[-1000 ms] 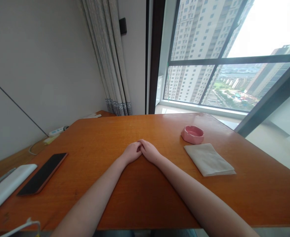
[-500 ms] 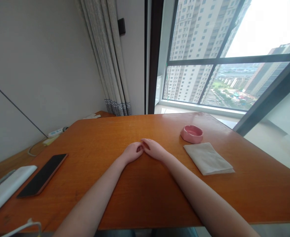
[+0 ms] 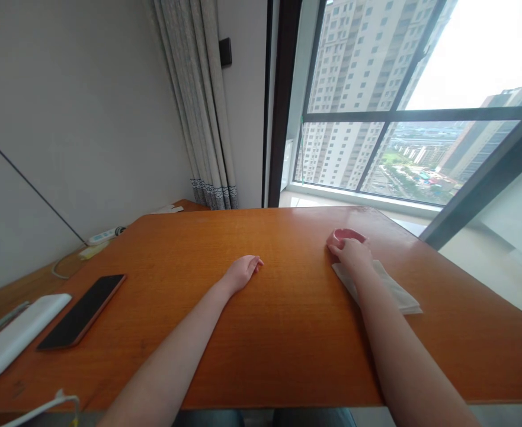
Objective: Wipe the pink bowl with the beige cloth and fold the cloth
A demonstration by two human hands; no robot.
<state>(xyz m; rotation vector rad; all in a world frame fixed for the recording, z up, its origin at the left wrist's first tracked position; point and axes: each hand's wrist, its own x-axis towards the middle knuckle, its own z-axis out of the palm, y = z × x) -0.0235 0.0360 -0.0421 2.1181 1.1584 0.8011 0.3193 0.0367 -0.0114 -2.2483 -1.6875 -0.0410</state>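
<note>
My right hand [image 3: 354, 255] is at the near side of a thick-walled pink ashtray [image 3: 332, 237], its thumb against the left wall and its other fingers over the near rim. The hand hides much of the ashtray. Under my right wrist and forearm lies a folded greyish-white cloth [image 3: 396, 290], partly covered by the arm. My left hand [image 3: 242, 273] rests on the wooden table, loosely curled with the fingers together and nothing visible in them.
On the left side of the wooden table [image 3: 261, 356] lie a dark phone-like slab [image 3: 83, 311] and a white device [image 3: 21, 338]. A white cable [image 3: 47, 406] curves at the front left edge. A power strip [image 3: 105, 236] sits behind, by the wall. A large window is at the back right.
My right hand has left my left hand and moved right to the pink ashtray. The left hand has stayed nearly in place. The view has shifted slightly.
</note>
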